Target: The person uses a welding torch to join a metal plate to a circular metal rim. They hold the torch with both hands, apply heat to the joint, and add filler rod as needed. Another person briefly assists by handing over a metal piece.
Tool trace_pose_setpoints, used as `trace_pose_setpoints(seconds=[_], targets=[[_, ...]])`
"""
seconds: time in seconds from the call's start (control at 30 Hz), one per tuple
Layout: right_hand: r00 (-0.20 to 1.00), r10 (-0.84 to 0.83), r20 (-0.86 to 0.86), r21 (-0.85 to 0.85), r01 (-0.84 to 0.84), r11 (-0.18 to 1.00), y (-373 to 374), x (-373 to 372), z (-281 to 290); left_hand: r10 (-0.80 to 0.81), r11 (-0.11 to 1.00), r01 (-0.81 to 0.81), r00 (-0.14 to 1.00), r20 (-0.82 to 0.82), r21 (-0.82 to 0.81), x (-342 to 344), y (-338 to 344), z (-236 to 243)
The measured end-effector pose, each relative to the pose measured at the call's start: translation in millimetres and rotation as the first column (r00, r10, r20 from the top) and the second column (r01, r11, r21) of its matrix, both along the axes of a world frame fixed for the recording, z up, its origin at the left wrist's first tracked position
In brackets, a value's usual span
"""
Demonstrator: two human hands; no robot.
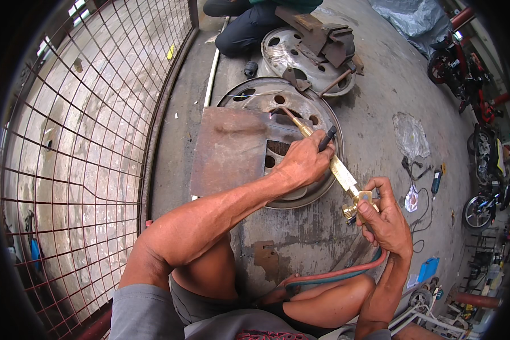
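A concrete floor point(374, 122) is carrying a near wheel point(326, 112), a far wheel point(277, 58), clear plastic point(411, 136) at right and brown scrap point(265, 259) nearest.

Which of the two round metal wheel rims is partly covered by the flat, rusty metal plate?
The nearer grey metal wheel rim: the flat rusty plate overlaps it. The farther rim bears brown metal pieces.

Left arm point(209, 218) reaches across — right wrist point(401, 255) bent, fingers point(383, 186) curled.
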State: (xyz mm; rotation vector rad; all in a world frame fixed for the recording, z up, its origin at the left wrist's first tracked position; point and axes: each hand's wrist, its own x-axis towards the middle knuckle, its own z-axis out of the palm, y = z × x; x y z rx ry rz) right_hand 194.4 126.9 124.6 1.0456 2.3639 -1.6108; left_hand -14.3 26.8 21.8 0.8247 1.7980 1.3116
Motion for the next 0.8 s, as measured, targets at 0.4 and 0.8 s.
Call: trace_pose_setpoints(seconds=[0.4,0.8], targets=[[1.0,-0.004,0.015,-0.025,0.004,1.0,3.2,1.4,2.3,-0.023,1.0,0.023,0.999,0.038,-0.008,1.1,0.5,-3.6],[0.999,-0.014,0.051,-0.023,0.015,1.0,0.9,-1.8,3.9,-0.022,1.0,0.023,0.998,0.057,-0.02,0.3,-1.7,-1.4]])
